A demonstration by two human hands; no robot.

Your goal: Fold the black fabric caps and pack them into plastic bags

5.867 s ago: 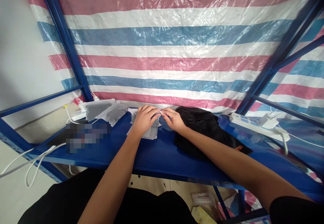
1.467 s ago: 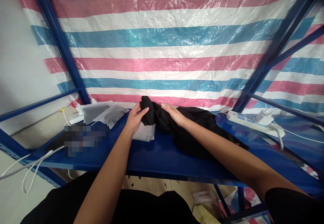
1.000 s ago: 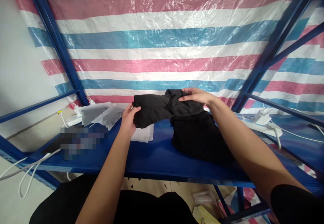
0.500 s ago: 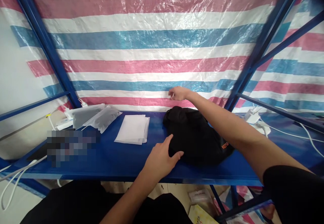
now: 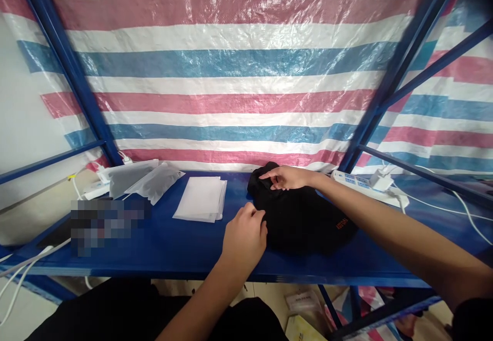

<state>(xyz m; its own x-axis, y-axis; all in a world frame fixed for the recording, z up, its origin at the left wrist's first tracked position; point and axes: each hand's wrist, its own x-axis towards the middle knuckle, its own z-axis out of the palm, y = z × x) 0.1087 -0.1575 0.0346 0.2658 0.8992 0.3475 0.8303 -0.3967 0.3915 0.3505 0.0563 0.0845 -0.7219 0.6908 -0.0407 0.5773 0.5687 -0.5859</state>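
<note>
A crumpled black fabric piece (image 5: 308, 223) with small orange lettering lies on the blue tabletop; its exact kind is unclear. My left hand (image 5: 244, 233) is at its left edge, fingers curled in on the fabric. Over the back-left part of the cloth hovers or rests my right hand (image 5: 287, 177), with the index finger stretched out and the other fingers loosely bent. Nothing shows between these fingers. To the left of the cloth lies a small stack of white translucent pouches (image 5: 201, 200).
Frosted plastic bags (image 5: 154, 179) lie at the back left, near a blurred-out patch and white cables. A white power strip (image 5: 367, 189) with plugs stands at the back right. Blue metal posts (image 5: 370, 110) frame the table before a striped tarpaulin (image 5: 231, 63).
My right hand has come down and nearer from above the cloth's back edge onto its back-left part. My left hand has gone from spread fingers to curled ones. The power strip is now uncovered.
</note>
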